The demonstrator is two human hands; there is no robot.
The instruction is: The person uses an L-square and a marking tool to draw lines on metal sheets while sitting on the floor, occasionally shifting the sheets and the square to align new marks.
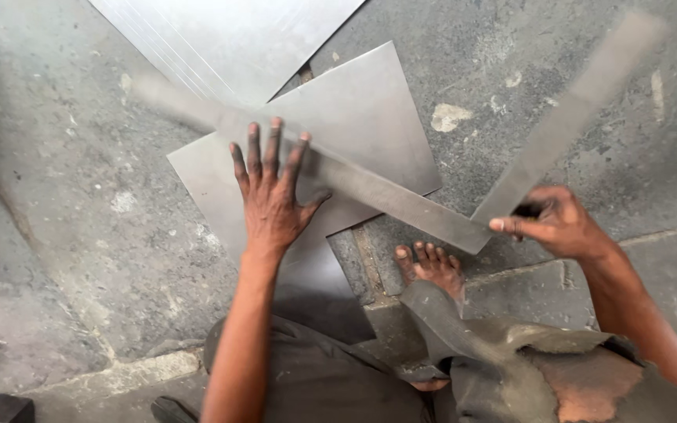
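My left hand (272,196) lies flat, fingers spread, grip apart, pressing the steel square (401,200) onto the metal sheet (362,117). My right hand (558,223) has its grip clamped on the square's corner. One more sheet (237,39) behind, one bare foot (432,266) on the concrete floor (80,196).

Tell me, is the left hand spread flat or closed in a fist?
Spread flat. The left hand lies palm down with fingers extended and apart, across the metal square and the steel sheet under it.
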